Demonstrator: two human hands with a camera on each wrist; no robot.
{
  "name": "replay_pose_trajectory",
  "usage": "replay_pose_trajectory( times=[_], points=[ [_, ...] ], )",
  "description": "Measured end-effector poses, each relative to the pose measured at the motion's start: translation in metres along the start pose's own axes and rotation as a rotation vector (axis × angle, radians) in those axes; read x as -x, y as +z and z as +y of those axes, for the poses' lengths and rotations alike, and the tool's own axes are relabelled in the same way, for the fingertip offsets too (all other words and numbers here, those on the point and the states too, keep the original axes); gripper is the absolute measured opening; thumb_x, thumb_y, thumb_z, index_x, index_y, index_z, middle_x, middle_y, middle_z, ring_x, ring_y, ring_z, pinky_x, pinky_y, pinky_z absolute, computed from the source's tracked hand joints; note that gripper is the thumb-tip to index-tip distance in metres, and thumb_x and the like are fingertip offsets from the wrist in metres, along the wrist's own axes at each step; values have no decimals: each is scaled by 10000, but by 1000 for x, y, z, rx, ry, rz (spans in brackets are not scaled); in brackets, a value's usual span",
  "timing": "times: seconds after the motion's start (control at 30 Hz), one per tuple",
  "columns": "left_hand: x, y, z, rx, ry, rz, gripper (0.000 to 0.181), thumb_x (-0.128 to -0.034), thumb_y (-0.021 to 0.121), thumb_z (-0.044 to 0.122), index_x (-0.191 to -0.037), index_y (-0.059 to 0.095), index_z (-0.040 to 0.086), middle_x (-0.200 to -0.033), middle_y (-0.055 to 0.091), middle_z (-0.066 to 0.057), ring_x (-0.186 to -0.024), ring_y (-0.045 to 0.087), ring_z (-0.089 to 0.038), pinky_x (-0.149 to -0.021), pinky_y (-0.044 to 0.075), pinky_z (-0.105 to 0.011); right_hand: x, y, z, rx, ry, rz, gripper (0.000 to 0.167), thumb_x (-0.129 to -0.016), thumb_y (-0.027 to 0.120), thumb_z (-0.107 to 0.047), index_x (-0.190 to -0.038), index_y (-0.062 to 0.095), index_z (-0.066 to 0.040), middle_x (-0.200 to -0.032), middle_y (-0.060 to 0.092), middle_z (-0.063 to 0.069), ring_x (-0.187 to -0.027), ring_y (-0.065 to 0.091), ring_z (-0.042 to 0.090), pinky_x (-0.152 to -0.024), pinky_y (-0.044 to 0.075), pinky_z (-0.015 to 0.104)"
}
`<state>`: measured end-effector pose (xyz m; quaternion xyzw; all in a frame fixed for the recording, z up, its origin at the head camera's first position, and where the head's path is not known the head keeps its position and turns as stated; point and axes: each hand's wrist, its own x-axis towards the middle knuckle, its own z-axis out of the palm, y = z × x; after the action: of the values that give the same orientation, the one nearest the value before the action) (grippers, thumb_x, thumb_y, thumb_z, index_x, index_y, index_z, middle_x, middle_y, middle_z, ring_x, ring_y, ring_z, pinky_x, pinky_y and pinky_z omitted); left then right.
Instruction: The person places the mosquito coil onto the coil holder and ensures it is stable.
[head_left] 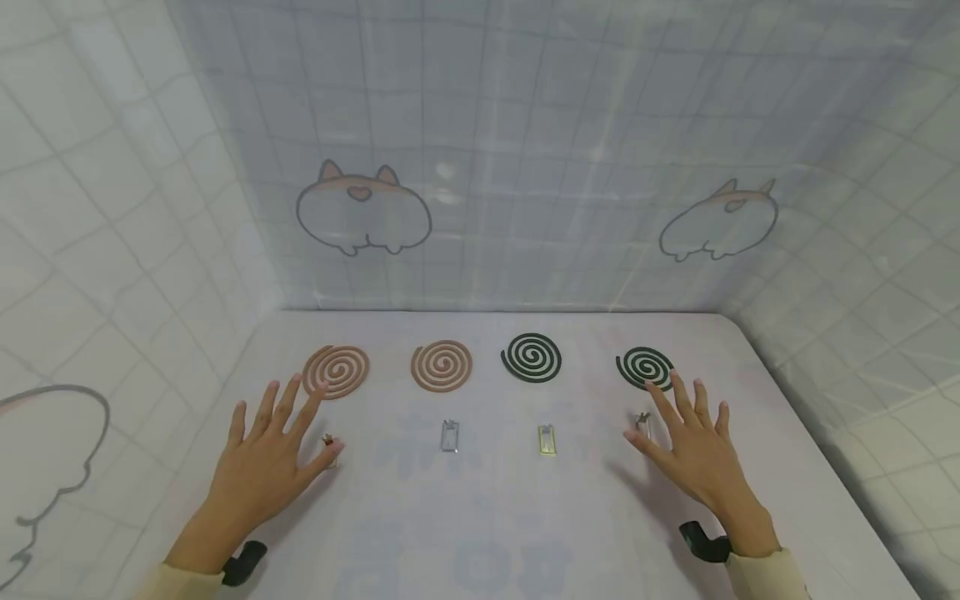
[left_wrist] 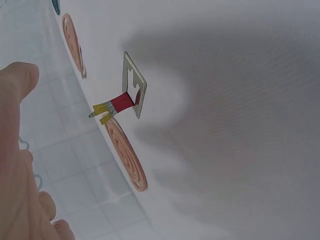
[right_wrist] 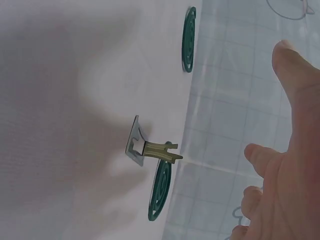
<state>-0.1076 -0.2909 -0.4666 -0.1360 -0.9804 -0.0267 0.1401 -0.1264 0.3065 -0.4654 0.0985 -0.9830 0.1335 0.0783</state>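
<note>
Both hands hover over the white table with fingers spread, and neither holds anything. My left hand [head_left: 258,471] is nearest a small metal coil stand [left_wrist: 122,102] with a raised tab, partly hidden by the thumb in the head view. Beyond it lies a brown mosquito coil [head_left: 340,369], overlapped by a fingertip. On the other side, my right hand [head_left: 697,458] is over another metal stand [right_wrist: 157,151], its tab standing up. A dark green mosquito coil [head_left: 647,367] lies just past those fingers.
Between the hands lie a silver stand [head_left: 450,447] and a yellowish stand [head_left: 547,451]. Behind them are a second brown coil [head_left: 444,362] and a second green coil [head_left: 533,355]. Grid-patterned cloth walls [head_left: 540,167] rise at the back and both sides.
</note>
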Motion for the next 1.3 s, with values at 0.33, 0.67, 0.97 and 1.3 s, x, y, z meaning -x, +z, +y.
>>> replay_pose_trajectory(
  times=[0.33, 0.67, 0.97, 1.3],
  points=[
    [0, -3, -1, 2, 1, 36, 891, -933, 621, 639, -1609, 338, 132, -1684, 195, -186, -1542, 143, -432, -1181, 19, -697, -1, 4, 0, 17, -10, 29, 907, -959, 585, -650, -1657, 208, -211, -1703, 93, 187, -1532, -34, 500, -1116, -121, 745],
    [1, -1, 0, 15, 0, 22, 903, -939, 619, 635, -1623, 305, 137, -1689, 175, -186, -1553, 91, -423, -1183, -10, -691, -2, 9, -3, 6, -5, 33, 907, -957, 597, -643, -1657, 209, -218, -1707, 91, 170, -1523, 9, 527, -1114, -71, 771],
    [-9, -1, -7, 247, -72, -5, 854, -1040, 577, 463, -1659, 105, 111, -1623, 201, -342, -1480, 199, -546, -1096, 165, -776, -10, 9, -16, -213, 17, 86, 566, -1020, 660, -363, -1456, 531, -26, -1534, 403, 326, -1379, 379, 554, -1056, 292, 754],
    [-16, -6, -11, 454, -146, 31, 569, -1035, 640, 285, -1462, 464, -48, -1364, 565, -341, -1199, 566, -545, -927, 471, -673, -22, 15, -46, -392, 51, 112, 344, -1019, 674, -296, -1272, 702, -65, -1361, 640, 181, -1226, 586, 444, -969, 476, 634]
  ],
)
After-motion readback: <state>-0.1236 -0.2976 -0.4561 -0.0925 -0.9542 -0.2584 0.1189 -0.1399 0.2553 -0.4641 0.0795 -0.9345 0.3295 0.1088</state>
